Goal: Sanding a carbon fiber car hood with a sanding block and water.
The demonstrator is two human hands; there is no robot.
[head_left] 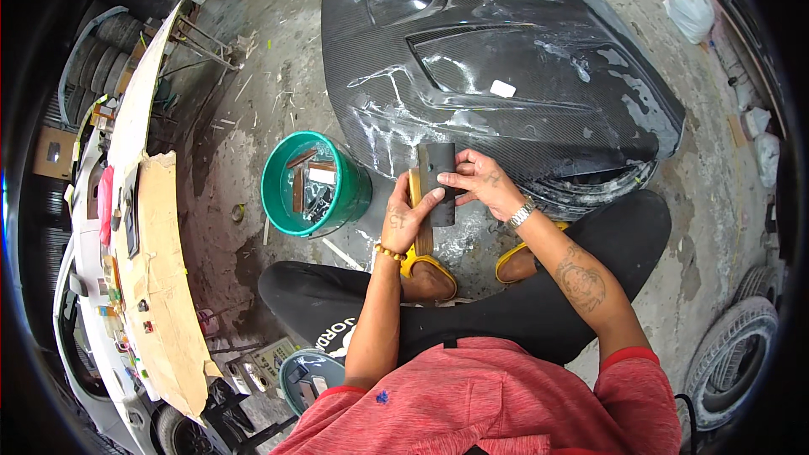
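In front of my chest, my left hand grips a narrow wooden block and pins a dark sheet, which looks like sandpaper, with its thumb. My right hand pinches the sheet's right edge between thumb and fingers. The sheet lies along the block, its sides curved; how far it wraps behind is hidden. Just beyond my hands rests a black carbon-fibre car hood, streaked with whitish wet residue. A small white rectangular piece lies on it.
Left of my hands stands a green bucket of water with brown blocks inside. A grey bucket is by my left hip. Further left are a cardboard-covered table and a white car. Tyres lie right; a plastic bag sits far right.
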